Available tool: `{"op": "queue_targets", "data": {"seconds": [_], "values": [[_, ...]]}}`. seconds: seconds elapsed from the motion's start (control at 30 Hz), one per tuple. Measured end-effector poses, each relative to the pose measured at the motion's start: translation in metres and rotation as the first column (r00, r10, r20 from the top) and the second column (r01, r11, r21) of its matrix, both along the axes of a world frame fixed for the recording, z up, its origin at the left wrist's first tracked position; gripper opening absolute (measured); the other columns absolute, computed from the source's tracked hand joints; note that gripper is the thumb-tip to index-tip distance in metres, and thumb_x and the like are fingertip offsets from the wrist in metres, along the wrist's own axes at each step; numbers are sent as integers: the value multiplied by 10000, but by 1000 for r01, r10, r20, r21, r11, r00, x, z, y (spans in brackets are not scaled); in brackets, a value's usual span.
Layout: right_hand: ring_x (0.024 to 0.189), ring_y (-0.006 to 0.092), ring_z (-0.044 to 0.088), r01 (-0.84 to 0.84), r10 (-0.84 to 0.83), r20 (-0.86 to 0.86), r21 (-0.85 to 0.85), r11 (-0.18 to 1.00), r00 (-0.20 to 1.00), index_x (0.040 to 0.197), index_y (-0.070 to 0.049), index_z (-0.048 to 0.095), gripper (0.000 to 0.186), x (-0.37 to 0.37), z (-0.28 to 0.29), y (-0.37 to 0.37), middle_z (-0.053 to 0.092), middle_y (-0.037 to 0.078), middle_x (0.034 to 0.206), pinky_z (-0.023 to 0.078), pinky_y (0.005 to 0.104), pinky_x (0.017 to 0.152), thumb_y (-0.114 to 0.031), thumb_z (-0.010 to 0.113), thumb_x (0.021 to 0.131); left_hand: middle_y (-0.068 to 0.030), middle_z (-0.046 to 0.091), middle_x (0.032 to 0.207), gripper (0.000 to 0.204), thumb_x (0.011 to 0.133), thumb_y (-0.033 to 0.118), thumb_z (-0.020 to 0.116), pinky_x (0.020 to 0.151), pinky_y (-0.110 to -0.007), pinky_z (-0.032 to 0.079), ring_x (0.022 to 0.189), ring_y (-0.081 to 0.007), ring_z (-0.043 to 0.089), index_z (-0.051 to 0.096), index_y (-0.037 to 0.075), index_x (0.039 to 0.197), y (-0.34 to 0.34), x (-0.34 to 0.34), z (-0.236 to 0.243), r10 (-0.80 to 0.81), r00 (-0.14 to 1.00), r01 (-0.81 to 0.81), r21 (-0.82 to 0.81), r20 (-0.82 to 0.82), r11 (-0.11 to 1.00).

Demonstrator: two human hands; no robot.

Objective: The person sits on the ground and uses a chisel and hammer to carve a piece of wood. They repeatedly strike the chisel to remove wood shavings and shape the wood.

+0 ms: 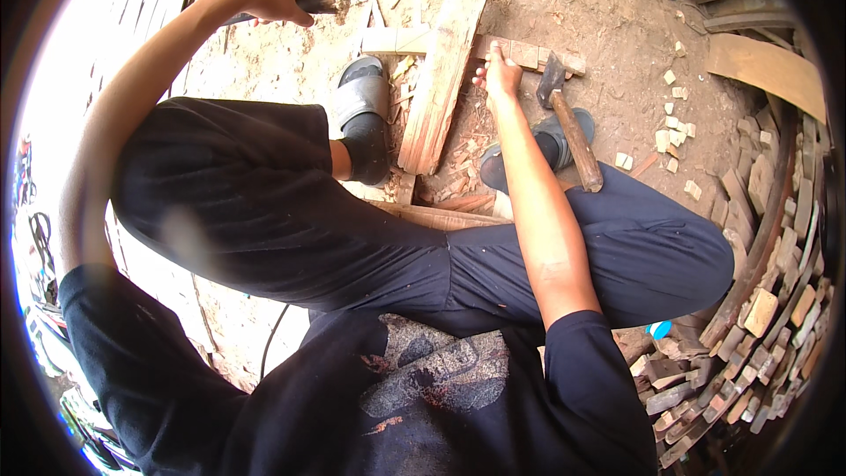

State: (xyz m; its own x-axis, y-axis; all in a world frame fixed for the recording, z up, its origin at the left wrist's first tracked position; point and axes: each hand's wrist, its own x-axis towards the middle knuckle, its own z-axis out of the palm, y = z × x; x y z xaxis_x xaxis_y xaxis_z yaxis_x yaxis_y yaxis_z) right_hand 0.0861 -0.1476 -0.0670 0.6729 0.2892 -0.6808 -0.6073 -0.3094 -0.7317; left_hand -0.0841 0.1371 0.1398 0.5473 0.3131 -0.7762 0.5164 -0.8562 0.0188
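Observation:
My left hand (275, 2) grips a dark, narrow piece (318, 3) at the upper left, held out over the ground. My right hand (499, 72) has curled fingers just in front of a short crosswise board (536, 53); what they hold, if anything, I cannot make out. A long rough plank (434, 106) lies across that board, slanting toward me between my sandaled feet. Beside my right hand is a hammer (553, 79) with a dark metal head and a wooden handle (577, 145) that reaches down to my right leg.
Small cut wood blocks (663, 140) are scattered on the dirt (617, 9) at the right. Stacked wood pieces (758, 317) and a curved tan panel (762, 70) line the right edge. A small blue object (657, 330) lies near my right hip. Another board (441, 216) lies behind my legs.

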Motion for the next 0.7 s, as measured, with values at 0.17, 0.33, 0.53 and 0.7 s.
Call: {"op": "queue_targets", "data": {"seconds": [0.17, 0.33, 0.53, 0.7], "values": [[611, 111, 571, -210, 213, -85, 44, 977, 973, 961, 13, 626, 243, -1, -11, -24, 580, 28, 753, 515, 265, 510, -209, 653, 867, -87, 576, 667, 401, 844, 402, 603, 526, -347, 466, 558, -189, 561, 597, 8, 917, 0, -1, -2, 3, 1000, -3, 26, -1, 1000], [672, 104, 588, -299, 304, -145, 57, 953, 942, 951, -3, 655, 218, -14, 0, -32, 618, 30, 808, 524, 250, 578, -186, 688, 839, -82, 567, 667, 399, 844, 403, 606, 523, -346, 458, 562, -189, 557, 591, 14, 930, 3, -4, -4, 10, 999, -9, 26, -33, 1000], [674, 96, 591, -332, 337, -146, 57, 942, 930, 919, 1, 666, 188, -16, 2, -35, 630, 24, 775, 514, 237, 573, -168, 684, 837, -82, 567, 679, 400, 850, 398, 604, 524, -343, 462, 560, -193, 555, 587, 8, 936, 1, -2, -2, 9, 1000, -9, 32, 10, 999], [625, 96, 597, -404, 406, -28, 53, 913, 914, 878, 14, 671, 151, -14, -3, -34, 643, 45, 753, 495, 229, 513, -127, 661, 825, -88, 564, 678, 405, 852, 388, 604, 517, -345, 474, 556, -193, 559, 582, -8, 933, 2, -2, -2, -2, 1000, 2, 8, -3, 1000]]}}
